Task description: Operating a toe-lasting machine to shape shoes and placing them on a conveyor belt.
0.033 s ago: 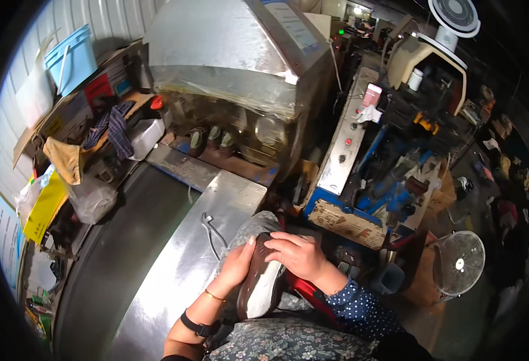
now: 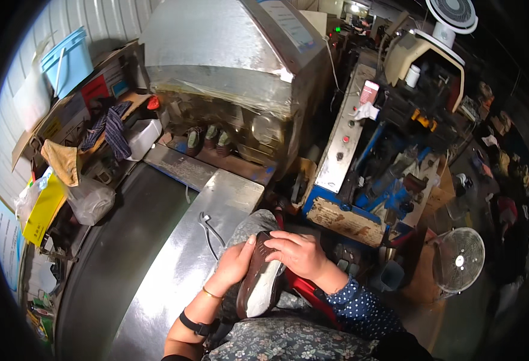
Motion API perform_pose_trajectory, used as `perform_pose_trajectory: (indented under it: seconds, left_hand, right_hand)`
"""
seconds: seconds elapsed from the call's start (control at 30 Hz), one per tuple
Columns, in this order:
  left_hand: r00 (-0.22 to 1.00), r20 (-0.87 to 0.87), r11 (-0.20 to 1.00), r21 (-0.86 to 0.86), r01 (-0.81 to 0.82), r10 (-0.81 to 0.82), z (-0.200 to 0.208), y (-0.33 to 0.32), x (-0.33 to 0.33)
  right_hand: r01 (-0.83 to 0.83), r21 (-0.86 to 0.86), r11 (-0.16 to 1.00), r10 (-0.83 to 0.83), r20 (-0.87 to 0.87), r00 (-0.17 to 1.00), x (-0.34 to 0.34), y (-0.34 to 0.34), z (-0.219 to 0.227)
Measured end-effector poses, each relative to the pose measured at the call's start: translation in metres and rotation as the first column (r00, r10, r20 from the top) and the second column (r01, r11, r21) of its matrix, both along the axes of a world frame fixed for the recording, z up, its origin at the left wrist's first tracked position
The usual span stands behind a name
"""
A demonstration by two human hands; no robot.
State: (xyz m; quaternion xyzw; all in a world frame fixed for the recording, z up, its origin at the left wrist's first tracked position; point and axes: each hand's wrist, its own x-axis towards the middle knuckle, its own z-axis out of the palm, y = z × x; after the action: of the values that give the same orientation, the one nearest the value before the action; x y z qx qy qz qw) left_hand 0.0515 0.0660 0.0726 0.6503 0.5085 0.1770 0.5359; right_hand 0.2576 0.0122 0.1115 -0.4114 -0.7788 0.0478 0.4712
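A brown shoe upper [image 2: 251, 286] with a whitish underside [image 2: 263, 289] lies lengthwise over my lap, its underside turned up. My left hand [image 2: 237, 262] grips its left edge near the far end, thumb on top. From the right, my right hand [image 2: 300, 256] bends its fingers over the same end, fingertips pressed on the brown edge. What lies beneath those fingers is hidden. To the left, grey-handled pliers [image 2: 206, 227] rest on the shiny metal table [image 2: 168, 259], touched by neither hand.
A dark conveyor belt [image 2: 117, 253] runs along the left toward a metal-hooded machine [image 2: 216, 48], with several shoes [image 2: 210, 141] at its opening. A blue machine with a button panel [image 2: 339, 150] stands ahead right. A round fan [image 2: 458, 260] is at the right.
The whole view has shifted very slightly. Both hands keep the same hold on the shoe upper.
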Motion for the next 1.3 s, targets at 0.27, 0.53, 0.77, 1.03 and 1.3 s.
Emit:
perform_pose_trajectory:
  seconds: [0.27, 0.53, 0.77, 1.03, 1.3]
  left_hand:
    - [0.851, 0.501, 0.982, -0.171, -0.080, 0.156, 0.010, 0.003, 0.043]
    - [0.792, 0.475, 0.892, -0.410, -0.188, 0.385, 0.000, -0.009, 0.045]
    - [0.753, 0.653, 0.993, 0.011, -0.115, 0.080, -0.009, -0.008, 0.040]
    - [0.916, 0.316, 0.957, 0.227, 0.179, -0.246, 0.015, 0.013, -0.012]
    - [0.860, 0.501, 0.995, -0.037, -0.095, 0.101, -0.010, 0.022, 0.008]
  right_hand:
    - [-0.105, -0.035, 0.994, 0.103, -0.051, 0.993, 0.025, -0.002, 0.005]
    - [-0.299, -0.380, 0.875, 0.293, -0.075, 0.953, 0.037, 0.013, 0.027]
    - [-0.151, -0.337, 0.929, 0.088, -0.194, 0.977, 0.013, 0.027, -0.023]
    - [0.019, -0.314, 0.949, -0.124, -0.321, 0.939, -0.033, -0.064, -0.057]
    - [0.191, -0.575, 0.795, -0.128, 0.149, 0.981, -0.051, -0.037, -0.055]
